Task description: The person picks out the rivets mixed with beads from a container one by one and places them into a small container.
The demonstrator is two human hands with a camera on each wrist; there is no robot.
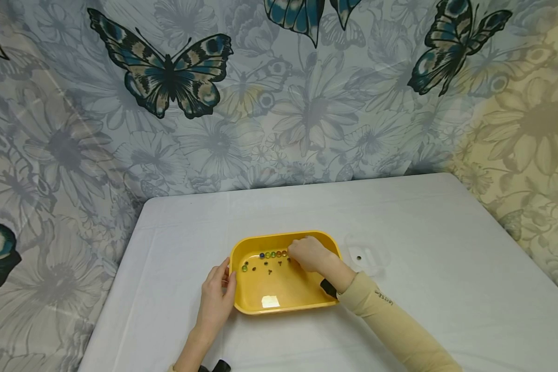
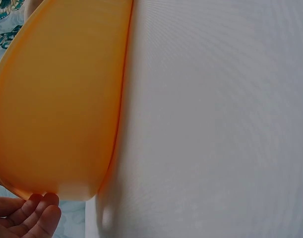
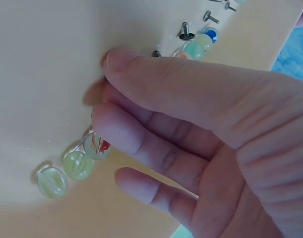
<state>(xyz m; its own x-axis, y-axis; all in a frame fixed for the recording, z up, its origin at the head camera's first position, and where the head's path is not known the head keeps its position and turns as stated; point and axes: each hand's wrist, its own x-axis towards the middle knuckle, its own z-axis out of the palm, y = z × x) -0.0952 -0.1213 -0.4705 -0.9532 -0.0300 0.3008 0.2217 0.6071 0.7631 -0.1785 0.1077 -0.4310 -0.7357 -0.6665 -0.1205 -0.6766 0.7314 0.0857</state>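
Observation:
A yellow tray [image 1: 297, 302] stands on the white table. My left hand [image 1: 216, 294] holds its left end by the rim; in the left wrist view the fingertips [image 2: 51, 201] meet the tray's outer edge. Inside the tray, my right hand [image 1: 313, 254] reaches down by the far wall, beside a row of glass marbles [image 1: 273, 254]. Thumb and forefinger come close together low over the tray floor, and I cannot tell whether they pinch something. More marbles [image 3: 78, 165] lie beside the fingers. Several small metal studs with flat heads [image 3: 186, 31] lie scattered near the row.
Right of the tray is a clear plastic container [image 1: 374, 261] with one small dark piece [image 1: 359, 258] in it. One greenish marble [image 1: 244, 268] lies apart near the tray's left wall. A butterfly-patterned cloth [image 1: 242, 129] hangs behind the white-covered table [image 1: 446, 289].

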